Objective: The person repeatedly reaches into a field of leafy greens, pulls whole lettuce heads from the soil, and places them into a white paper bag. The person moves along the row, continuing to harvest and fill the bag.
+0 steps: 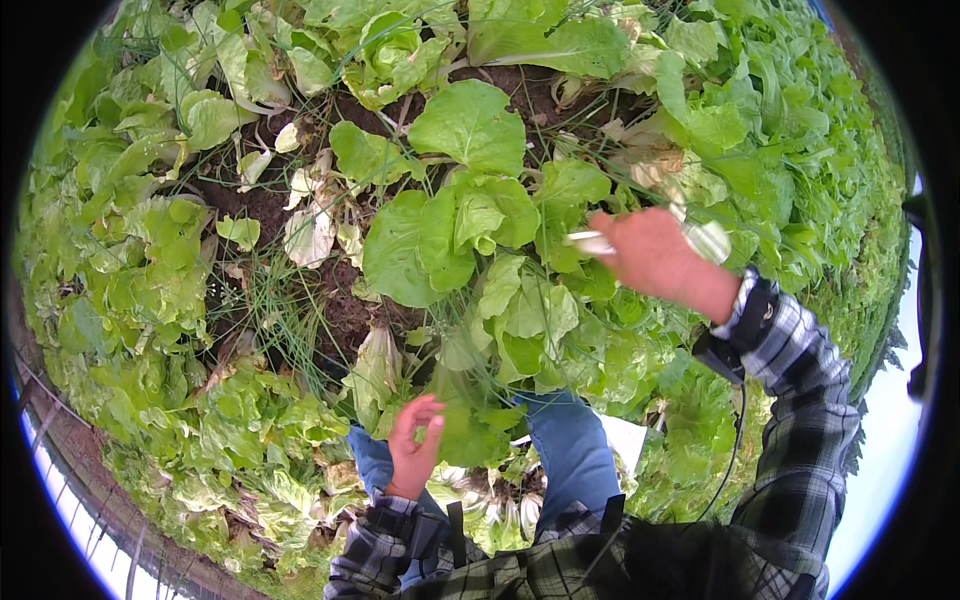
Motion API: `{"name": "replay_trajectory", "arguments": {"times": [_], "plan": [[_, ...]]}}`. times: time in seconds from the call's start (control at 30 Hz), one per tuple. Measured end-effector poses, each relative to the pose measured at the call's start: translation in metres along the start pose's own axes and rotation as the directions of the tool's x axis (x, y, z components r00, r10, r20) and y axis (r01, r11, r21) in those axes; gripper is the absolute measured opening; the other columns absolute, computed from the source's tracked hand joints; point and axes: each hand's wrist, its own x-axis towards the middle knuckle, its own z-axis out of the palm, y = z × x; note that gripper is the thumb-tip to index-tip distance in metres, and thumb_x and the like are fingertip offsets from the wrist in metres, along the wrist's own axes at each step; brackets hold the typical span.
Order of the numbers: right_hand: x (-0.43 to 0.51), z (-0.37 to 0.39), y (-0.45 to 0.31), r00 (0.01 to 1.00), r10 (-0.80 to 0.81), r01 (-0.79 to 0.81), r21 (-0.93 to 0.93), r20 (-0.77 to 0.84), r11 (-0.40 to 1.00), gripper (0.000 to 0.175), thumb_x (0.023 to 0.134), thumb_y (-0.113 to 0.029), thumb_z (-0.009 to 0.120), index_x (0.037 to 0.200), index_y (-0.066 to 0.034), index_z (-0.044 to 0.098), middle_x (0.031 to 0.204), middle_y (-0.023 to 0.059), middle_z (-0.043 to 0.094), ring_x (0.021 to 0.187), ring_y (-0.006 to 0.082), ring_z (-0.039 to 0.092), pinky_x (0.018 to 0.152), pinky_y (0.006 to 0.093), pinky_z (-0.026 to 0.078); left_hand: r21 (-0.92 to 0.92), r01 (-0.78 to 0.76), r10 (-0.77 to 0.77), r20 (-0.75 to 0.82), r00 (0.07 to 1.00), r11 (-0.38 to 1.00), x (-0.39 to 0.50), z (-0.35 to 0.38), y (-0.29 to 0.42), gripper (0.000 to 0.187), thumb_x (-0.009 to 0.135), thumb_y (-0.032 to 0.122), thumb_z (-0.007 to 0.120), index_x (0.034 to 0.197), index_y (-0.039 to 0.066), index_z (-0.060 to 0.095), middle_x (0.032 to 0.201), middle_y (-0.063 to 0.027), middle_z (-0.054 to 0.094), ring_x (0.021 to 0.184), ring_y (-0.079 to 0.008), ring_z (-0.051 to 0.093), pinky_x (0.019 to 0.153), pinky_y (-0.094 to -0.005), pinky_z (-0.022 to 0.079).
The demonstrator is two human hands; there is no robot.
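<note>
At the right, my right hand [654, 255] is closed and blurred, with a pale, white-ended item in its fist; whether it is a tool handle or a leaf stalk cannot be told. It hovers beside a broad-leaved green plant [480, 217] that grows from dark soil. Low in the view, my left hand [417, 442] has its fingers apart above my jeans. Close by its fingertips is a blurred green leafy mass [469, 420], and no grip on it is visible. A wilted pale leaf cluster [377, 367] stands just above the left hand.
Leafy vegetable plants surround me. Thin green grass [277, 311] tangles over the soil [345, 300] at centre left. A white sheet-like item [626, 439] lies by my right knee, and pale-stemmed plants [506, 510] lie between my legs. A dark cable [735, 450] hangs from my right sleeve.
</note>
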Motion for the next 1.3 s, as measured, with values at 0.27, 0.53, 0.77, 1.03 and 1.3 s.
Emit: {"name": "replay_trajectory", "arguments": {"times": [0.27,0.53,0.77,1.03,1.3], "plan": [[-0.042,-0.01,-0.132,0.843,-0.258,0.518,0.842,-0.472,0.153,0.054,0.085,-0.039,0.046,0.12,0.0026,0.042,0.106,0.0207,0.048,0.093,0.03,0.053,0.082,0.0391,0.043,-0.563,-0.007,0.011,0.003,1.0,0.827,0.039,0.078,0.084,0.065,0.087,0.033,0.052,0.135,0.005,0.017,0.13,-0.0121,0.035,0.118,-0.0204,0.04,0.097,-0.0356,0.034],[0.06,-0.007,0.034,0.613,0.35,0.697,0.694,-0.708,0.183,0.01,0.076,-0.01,0.066,0.077,-0.0094,0.056,0.07,-0.0042,0.055,0.063,0.0061,0.051,0.059,0.0203,0.046,-0.645,0.222,-0.319,-0.036,0.947,0.731,0.025,0.027,0.035,0.035,0.09,0.011,0.045,0.124,0.006,0.038,0.106,-0.0087,0.055,0.09,-0.0178,0.056,0.08,-0.0329,0.048],[0.21,0.061,0.186,0.733,0.656,0.093,0.982,-0.179,0.165,0.038,0.081,-0.015,0.059,0.115,0.0009,0.051,0.101,0.0103,0.061,0.077,0.0149,0.06,0.066,0.0276,0.047,-0.638,0.246,-0.469,-0.204,0.859,0.729,-0.017,-0.005,-0.031,0.039,0.09,0.014,0.047,0.126,0.005,0.037,0.098,-0.0094,0.055,0.087,-0.0174,0.055,0.077,-0.0319,0.047],[0.283,0.058,0.199,0.739,0.549,0.43,0.901,-0.39,0.062,0.066,0.058,-0.011,0.078,0.111,0.0059,0.042,0.104,0.0165,0.055,0.086,0.0233,0.055,0.077,0.0348,0.044,-0.685,0.206,-0.533,-0.308,0.788,0.699,-0.024,0.004,-0.076,0.042,0.089,0.023,0.049,0.125,0.007,0.037,0.095,-0.0095,0.055,0.08,-0.017,0.056,0.071,-0.031,0.048],[0.278,0.042,0.164,0.764,0.51,0.517,0.848,-0.396,-0.117,0.042,0.07,-0.018,0.074,0.104,-0.0003,0.057,0.102,0.0109,0.06,0.076,0.0182,0.057,0.06,0.0281,0.046,-0.667,0.229,-0.528,-0.288,0.799,0.709,-0.021,0.005,-0.072,0.041,0.09,0.026,0.048,0.125,0.008,0.037,0.091,-0.0094,0.056,0.076,-0.0173,0.056,0.069,-0.0314,0.049]]}}
